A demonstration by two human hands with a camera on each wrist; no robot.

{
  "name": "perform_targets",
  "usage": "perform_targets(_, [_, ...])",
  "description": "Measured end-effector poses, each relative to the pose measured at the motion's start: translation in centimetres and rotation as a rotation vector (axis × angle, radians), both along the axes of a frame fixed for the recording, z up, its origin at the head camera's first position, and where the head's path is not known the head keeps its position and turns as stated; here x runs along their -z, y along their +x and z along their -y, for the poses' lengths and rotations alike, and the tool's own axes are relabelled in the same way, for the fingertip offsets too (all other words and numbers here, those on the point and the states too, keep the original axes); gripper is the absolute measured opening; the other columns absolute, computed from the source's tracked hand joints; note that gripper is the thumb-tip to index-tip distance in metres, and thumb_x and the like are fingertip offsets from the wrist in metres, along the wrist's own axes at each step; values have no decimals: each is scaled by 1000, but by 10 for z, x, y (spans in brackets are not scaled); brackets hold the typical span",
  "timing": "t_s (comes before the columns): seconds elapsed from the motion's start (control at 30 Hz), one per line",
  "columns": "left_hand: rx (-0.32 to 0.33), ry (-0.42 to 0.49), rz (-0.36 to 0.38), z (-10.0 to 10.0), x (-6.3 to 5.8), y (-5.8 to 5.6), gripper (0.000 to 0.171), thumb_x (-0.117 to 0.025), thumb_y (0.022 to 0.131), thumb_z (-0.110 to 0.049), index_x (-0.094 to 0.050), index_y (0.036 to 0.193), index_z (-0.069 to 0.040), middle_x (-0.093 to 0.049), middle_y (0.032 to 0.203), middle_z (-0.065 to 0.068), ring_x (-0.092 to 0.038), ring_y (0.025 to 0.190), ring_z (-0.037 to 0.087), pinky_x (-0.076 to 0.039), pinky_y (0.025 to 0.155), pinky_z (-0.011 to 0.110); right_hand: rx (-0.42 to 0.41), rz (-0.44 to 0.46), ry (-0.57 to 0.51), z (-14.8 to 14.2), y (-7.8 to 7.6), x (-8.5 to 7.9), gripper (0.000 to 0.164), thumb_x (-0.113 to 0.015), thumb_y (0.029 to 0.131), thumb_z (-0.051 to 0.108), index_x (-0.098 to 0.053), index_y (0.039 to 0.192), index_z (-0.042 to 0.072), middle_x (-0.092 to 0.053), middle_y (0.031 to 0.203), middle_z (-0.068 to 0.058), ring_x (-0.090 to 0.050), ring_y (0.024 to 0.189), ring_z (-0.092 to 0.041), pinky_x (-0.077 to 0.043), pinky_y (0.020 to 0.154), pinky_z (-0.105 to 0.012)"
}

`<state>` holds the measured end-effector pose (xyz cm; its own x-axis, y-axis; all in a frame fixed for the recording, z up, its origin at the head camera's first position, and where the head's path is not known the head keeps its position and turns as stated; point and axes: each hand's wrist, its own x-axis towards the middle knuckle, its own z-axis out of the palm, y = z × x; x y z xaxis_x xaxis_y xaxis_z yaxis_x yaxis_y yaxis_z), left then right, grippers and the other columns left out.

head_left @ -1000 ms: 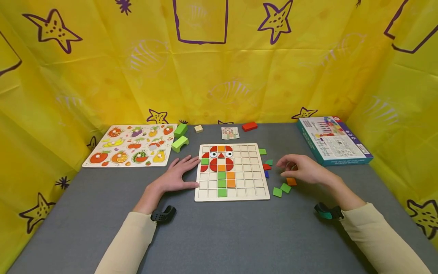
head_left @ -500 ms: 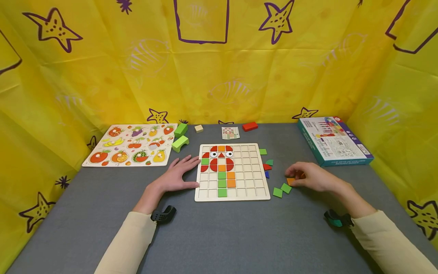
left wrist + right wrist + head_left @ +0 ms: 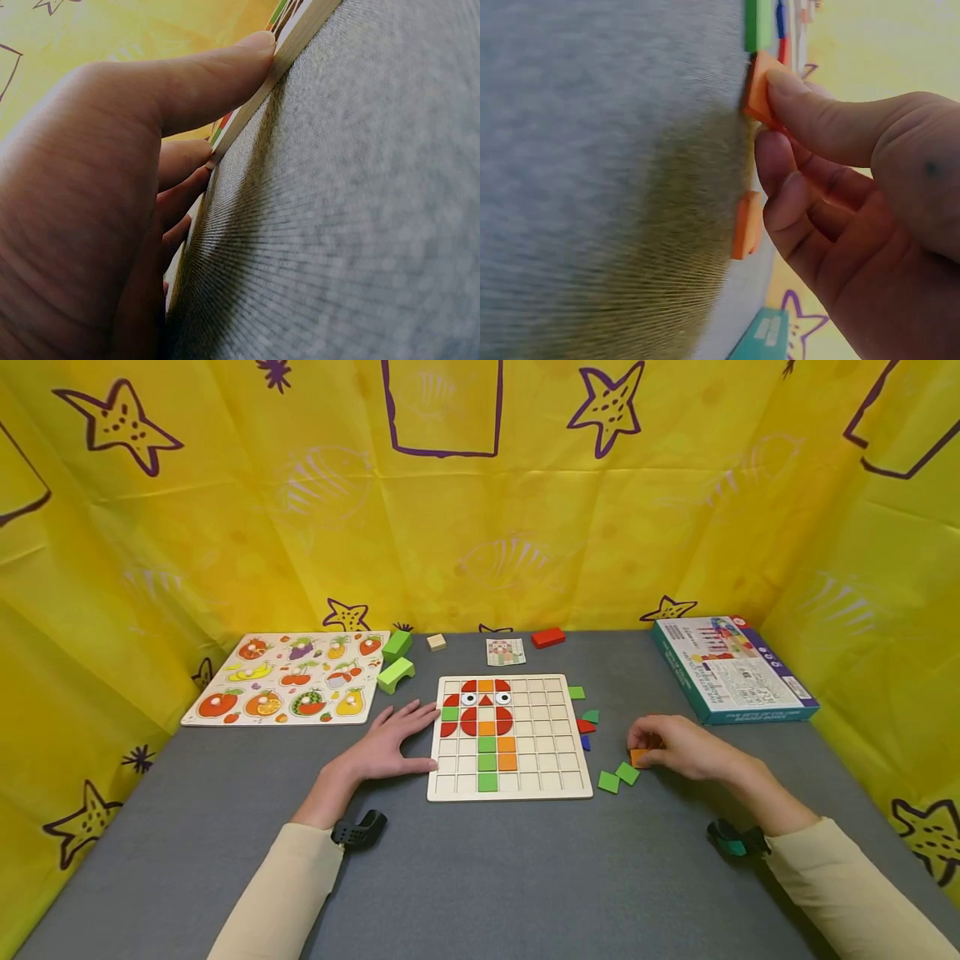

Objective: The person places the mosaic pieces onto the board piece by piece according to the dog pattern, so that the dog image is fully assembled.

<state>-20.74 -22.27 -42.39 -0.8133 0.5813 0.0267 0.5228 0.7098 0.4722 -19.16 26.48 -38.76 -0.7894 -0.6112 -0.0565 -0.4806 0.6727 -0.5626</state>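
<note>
A pale wooden grid board (image 3: 543,777) lies mid-table, with red, green, orange and eye-patterned tiles in some of its cells. At its left edge rests my left hand (image 3: 393,747), fingers spread; the left wrist view shows the thumb (image 3: 217,82) touching the board's side. My right hand (image 3: 686,747), off to the board's right, pinches an orange square tile (image 3: 761,88) between thumb and curled fingers, the tile tilted up at the table surface. A second orange tile (image 3: 745,225) lies beside the hand in the right wrist view. Two green square tiles (image 3: 608,782) lie just left of the right hand.
Along the board's right edge are green, red (image 3: 585,726) and blue pieces. Behind it lie a small picture card (image 3: 505,652) and a red block (image 3: 547,637). A fruit puzzle (image 3: 288,681) and green blocks (image 3: 395,674) stand left; a teal-sided box (image 3: 735,668) lies right.
My right hand has moved slightly right and down onto the orange tile, and its fingers have closed round it. The left hand has stayed at the board's edge.
</note>
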Motion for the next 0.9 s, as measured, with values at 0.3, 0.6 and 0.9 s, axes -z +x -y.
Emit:
perform_targets(0.3, [2,3,0,0,0,0,91,-74,87,-51,-36,158,-9,-31,163,9,-17,151,37,-5,116,63,67,1,-61,16,-5,-7,9,-72,93,5,-67,98,11,-63,86,5,-57,80,-17,-50,73,-29])
perform_targets(0.6, [0,2,5,0,-1,0,91,-75,87,-51,-36,158,-9,-31,163,9,-16,151,36,-4,116,63,49,-41,-124,56,-13,-5,9,-73,93,5,-68,99,9,-63,86,4,-57,79,-17,-50,73,-31])
perform_targets(0.9, [0,-2,0,1,2,-1,91,-74,87,-52,-36,158,-9,-31,163,10,-16,151,36,-4,116,63,24,-16,-131,101,-21,-8,11,-73,93,4,-68,100,10,-63,90,3,-58,81,-17,-50,76,-35])
